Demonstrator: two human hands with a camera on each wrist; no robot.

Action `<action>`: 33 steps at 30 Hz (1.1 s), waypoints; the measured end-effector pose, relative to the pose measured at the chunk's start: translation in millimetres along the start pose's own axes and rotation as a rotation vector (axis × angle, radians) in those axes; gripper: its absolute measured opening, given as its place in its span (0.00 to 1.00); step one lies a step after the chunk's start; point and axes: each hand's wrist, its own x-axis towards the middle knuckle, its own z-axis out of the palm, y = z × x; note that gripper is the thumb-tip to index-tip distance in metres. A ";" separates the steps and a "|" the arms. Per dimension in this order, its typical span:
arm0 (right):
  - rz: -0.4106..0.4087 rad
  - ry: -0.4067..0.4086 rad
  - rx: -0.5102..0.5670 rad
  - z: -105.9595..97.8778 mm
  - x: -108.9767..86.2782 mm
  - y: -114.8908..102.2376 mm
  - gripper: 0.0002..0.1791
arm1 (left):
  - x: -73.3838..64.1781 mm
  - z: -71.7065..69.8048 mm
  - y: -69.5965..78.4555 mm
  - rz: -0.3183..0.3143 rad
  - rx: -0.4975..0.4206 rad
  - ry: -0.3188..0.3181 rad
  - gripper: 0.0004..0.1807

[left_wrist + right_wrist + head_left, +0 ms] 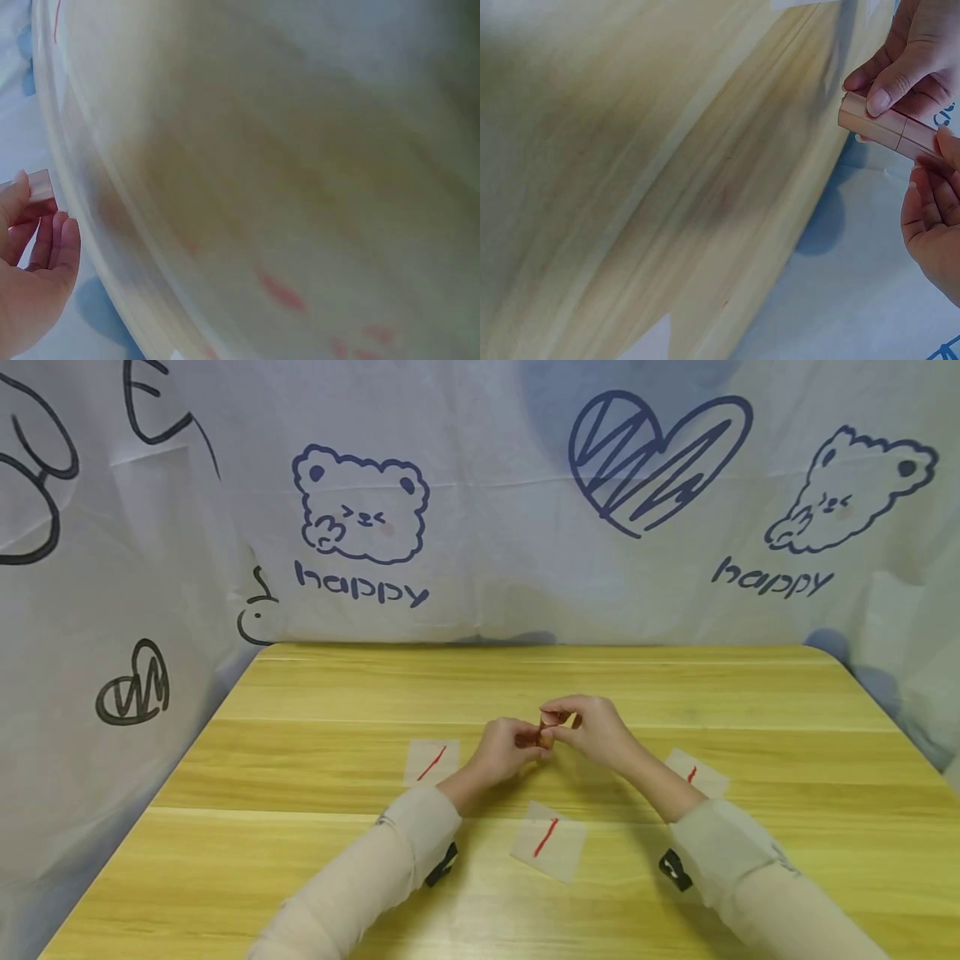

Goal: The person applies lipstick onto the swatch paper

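Near the middle of the table, a slim rose-gold lipstick tube (546,739) is held between both hands above the wood. My left hand (504,750) grips its lower part from the left. From the right, my right hand (596,731) pinches the upper part between thumb and fingers. In the right wrist view, the tube (871,124) has squared sides and a seam across its middle, with fingers of both hands on it. Only one end of the tube (43,191) shows at the left edge of the left wrist view; the rest is cut off or covered.
Three pale square sheets with red strokes lie on the wooden table (300,693): a left one (431,763), a front one (550,842) and a right one (701,774) partly behind the right forearm. White cloth (495,527) with drawings hangs behind. Small black pieces show beside both sleeves.
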 end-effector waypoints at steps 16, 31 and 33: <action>-0.023 0.011 0.016 9.5 -1.0 12.5 0.12 | 3.2 8.6 -8.6 -0.027 -0.008 0.012 0.07; 0.009 0.007 0.021 13.7 -1.5 13.2 0.14 | 3.5 9.0 -8.4 -0.015 0.049 0.015 0.05; 0.010 0.008 0.020 13.6 -1.5 13.0 0.14 | 3.7 8.6 -7.1 -0.017 0.045 0.013 0.05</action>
